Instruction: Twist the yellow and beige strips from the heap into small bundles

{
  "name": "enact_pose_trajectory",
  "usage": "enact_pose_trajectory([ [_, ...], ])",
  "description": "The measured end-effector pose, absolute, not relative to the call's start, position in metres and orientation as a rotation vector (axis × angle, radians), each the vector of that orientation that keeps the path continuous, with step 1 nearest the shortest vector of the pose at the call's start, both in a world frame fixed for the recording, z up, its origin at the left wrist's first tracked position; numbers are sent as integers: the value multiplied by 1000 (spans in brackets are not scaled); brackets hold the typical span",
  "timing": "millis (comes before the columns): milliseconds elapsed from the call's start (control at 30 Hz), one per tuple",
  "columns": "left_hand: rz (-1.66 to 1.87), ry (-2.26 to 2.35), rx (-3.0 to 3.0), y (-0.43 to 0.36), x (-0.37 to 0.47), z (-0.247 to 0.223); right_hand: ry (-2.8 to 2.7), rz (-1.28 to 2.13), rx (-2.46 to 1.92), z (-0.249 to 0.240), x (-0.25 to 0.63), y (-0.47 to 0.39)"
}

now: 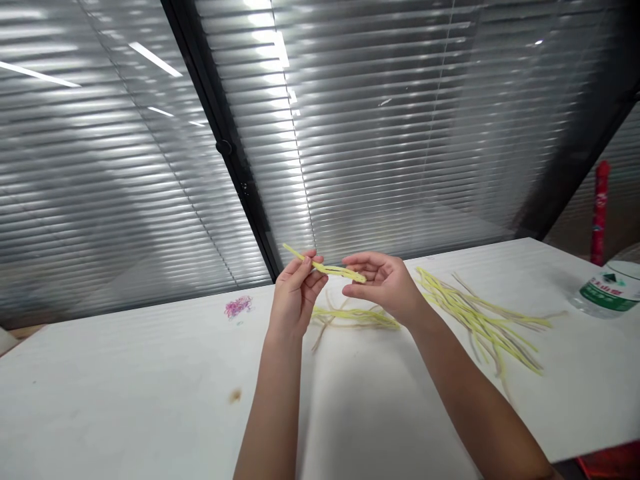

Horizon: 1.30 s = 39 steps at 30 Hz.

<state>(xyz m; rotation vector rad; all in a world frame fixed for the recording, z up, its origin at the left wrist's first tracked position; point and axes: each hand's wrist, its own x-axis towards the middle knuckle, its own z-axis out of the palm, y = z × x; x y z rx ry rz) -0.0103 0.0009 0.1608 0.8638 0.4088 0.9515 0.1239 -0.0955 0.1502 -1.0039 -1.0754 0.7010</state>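
My left hand (296, 290) is closed, with thumb and fingers pinching a yellow pipe cleaner (340, 271) above the table. The pipe cleaner is bent double into a narrow loop, and one straight end sticks out up and to the left. Around the loop's right end, my right hand (380, 283) has thumb and fingers apart; whether it touches the loop I cannot tell. Below both hands lies a small bunch of yellow and beige pipe cleaners (360, 319), partly hidden by them. A larger spread of yellow and beige pipe cleaners (480, 320) rests right of my right forearm.
On the white table (125, 400) are a pink and purple scribble (237, 307) and a brown stain (235, 396). At the right stands a clear plastic container (607, 290) with a green label, near an upright red stick (599, 213). Window blinds (375, 133) rise behind the table.
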Motion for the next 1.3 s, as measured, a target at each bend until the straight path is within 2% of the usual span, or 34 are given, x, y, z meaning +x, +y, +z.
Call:
enact_pose_trajectory([
  [133, 914, 391, 771, -3, -6, 160, -1104, 600, -801, 146, 117, -89],
  [333, 844, 403, 663, -14, 2, 157, -1012, 268, -864, 134, 106, -74],
  [533, 928, 378, 775, -31, 11, 154, -805, 159, -963, 128, 98, -69],
  [833, 1049, 486, 838, -46, 20, 150, -797, 125, -939, 129, 98, -70],
  [1033, 1096, 527, 977, -48, 19, 150, -950, 69, -983, 131, 104, -73],
  [1300, 1116, 500, 1208, -39, 14, 147, -1362, -292, -1152, 132, 109, -74],
])
